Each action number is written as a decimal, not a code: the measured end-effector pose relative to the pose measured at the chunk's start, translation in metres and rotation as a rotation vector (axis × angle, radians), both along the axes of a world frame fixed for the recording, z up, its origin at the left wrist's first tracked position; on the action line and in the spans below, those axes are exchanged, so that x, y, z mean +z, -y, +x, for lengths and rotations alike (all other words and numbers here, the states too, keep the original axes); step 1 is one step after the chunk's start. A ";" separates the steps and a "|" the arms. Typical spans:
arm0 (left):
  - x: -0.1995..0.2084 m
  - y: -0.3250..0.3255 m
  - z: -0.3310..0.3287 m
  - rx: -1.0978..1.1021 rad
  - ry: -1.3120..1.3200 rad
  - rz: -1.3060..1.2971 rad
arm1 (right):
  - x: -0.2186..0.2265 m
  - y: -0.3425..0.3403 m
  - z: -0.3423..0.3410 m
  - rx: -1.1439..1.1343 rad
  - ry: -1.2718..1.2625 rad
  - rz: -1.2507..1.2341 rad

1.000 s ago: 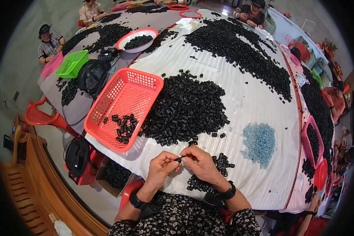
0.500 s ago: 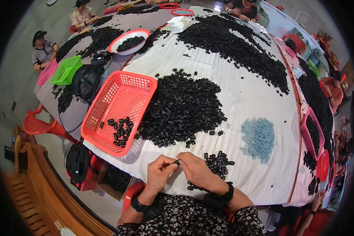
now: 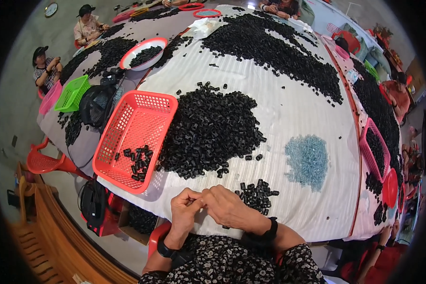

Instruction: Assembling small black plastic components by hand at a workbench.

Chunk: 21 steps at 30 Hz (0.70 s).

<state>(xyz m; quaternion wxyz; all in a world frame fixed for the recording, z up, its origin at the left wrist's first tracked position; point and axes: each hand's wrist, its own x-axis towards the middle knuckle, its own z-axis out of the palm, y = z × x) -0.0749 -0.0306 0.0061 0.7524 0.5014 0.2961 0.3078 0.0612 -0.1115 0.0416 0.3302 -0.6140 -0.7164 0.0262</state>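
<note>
I have both hands in the head view, close together above the white cloth [image 3: 298, 220] near its front edge: the left hand [image 3: 185, 204] has its thumb and fingers bunched, and the right hand [image 3: 226, 207] curls over to meet them. What lies between the fingertips is hidden from me — I cannot tell whether they are clamped on a piece. The small group of black pieces [image 3: 258, 194] sits just beyond the right hand, the big heap of black pieces [image 3: 208, 132] farther out, and a few loose ones lie in the red basket [image 3: 139, 124] to the left.

My main worry is a dropped part: anything pinched in there would be tiny, and a slip so near the edge could send it to the floor. The right wristband [image 3: 271, 228] passes close to the small group, so a careless swing could scatter it. The glassy, pale blue bits [image 3: 306, 163] on the right would be hard to spot if strewn over white.

As for writing, I find none that I can read: the wall clock [image 3: 51, 9] is too small, and the black bag [image 3: 92, 201] by the table shows no legible label — nor do the pieces
</note>
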 end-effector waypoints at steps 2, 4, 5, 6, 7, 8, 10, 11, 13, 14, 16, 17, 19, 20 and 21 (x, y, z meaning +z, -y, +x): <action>0.001 0.000 0.001 -0.009 0.019 -0.029 | -0.004 0.001 0.002 0.036 -0.056 -0.006; 0.003 0.002 0.003 -0.023 0.038 -0.059 | -0.007 0.002 0.006 0.055 -0.108 -0.006; 0.003 0.001 0.001 -0.018 0.058 -0.083 | -0.008 0.000 0.006 0.098 -0.151 -0.009; 0.002 0.000 -0.001 -0.013 0.079 -0.107 | -0.007 -0.001 0.006 0.094 -0.154 -0.012; 0.002 0.000 -0.003 -0.017 0.077 -0.110 | -0.005 -0.003 0.006 0.119 -0.176 0.001; 0.002 0.001 -0.002 -0.021 0.096 -0.127 | -0.003 -0.002 0.007 0.141 -0.200 0.017; 0.002 0.002 -0.002 -0.027 0.113 -0.144 | -0.007 -0.001 0.008 0.126 -0.177 0.003; 0.002 0.003 -0.001 -0.016 0.075 -0.095 | -0.009 0.000 0.008 0.115 -0.152 -0.011; 0.001 0.003 -0.001 -0.004 0.035 -0.043 | -0.013 0.000 0.009 0.111 -0.125 -0.010; 0.000 0.004 0.000 0.009 -0.016 0.007 | -0.013 0.001 0.010 0.102 -0.095 -0.011; -0.001 0.005 0.001 0.016 -0.066 0.059 | -0.013 0.001 0.012 0.109 -0.104 -0.017; -0.002 0.005 0.001 0.026 -0.039 0.053 | -0.014 0.002 0.012 0.124 -0.116 -0.025; -0.002 0.006 0.001 0.030 -0.013 0.050 | -0.013 0.002 0.013 0.135 -0.178 -0.018; -0.002 0.006 0.001 0.039 -0.010 0.070 | -0.013 0.002 0.013 0.153 -0.238 -0.015; -0.001 0.006 0.001 0.047 -0.007 0.090 | -0.014 0.002 0.013 0.148 -0.239 -0.013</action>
